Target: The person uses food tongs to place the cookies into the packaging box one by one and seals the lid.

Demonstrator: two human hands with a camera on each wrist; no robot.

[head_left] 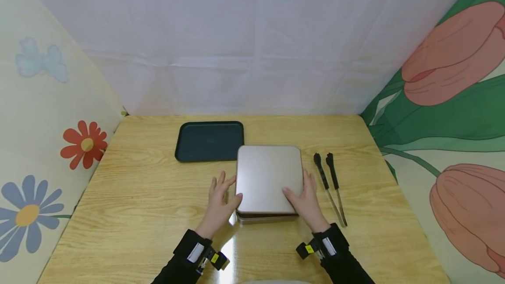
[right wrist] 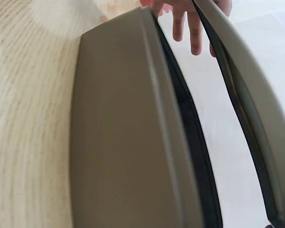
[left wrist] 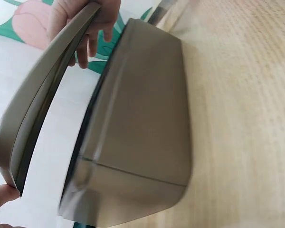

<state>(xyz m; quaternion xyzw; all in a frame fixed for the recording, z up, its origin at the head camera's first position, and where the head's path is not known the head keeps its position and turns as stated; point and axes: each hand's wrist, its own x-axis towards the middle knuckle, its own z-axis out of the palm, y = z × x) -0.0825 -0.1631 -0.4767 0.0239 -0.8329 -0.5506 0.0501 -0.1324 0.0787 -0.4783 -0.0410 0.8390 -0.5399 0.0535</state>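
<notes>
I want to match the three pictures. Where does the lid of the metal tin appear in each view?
Head: lid at table centre, between both hands.
Left wrist: lid at left, raised off the tin base.
Right wrist: lid at right, lifted.
Shared landmark: the tin base.

1. The head view is bright and evenly lit; light falls from above, and the white backdrop behind the table is pale, its creases barely showing.
2. A white patch of glare sits on the table's near edge, just in front of the metal tin.
3. The tin's lid carries a soft, dull sheen with no hard reflection; shadows beside the tin are faint and short.
4. Straight lines bow towards the head view's corners: wide-lens distortion.
5. Both wrist views are softly blurred, the tin too close to focus, its near edge smeared; the wood grain beside the tin curves.
</notes>
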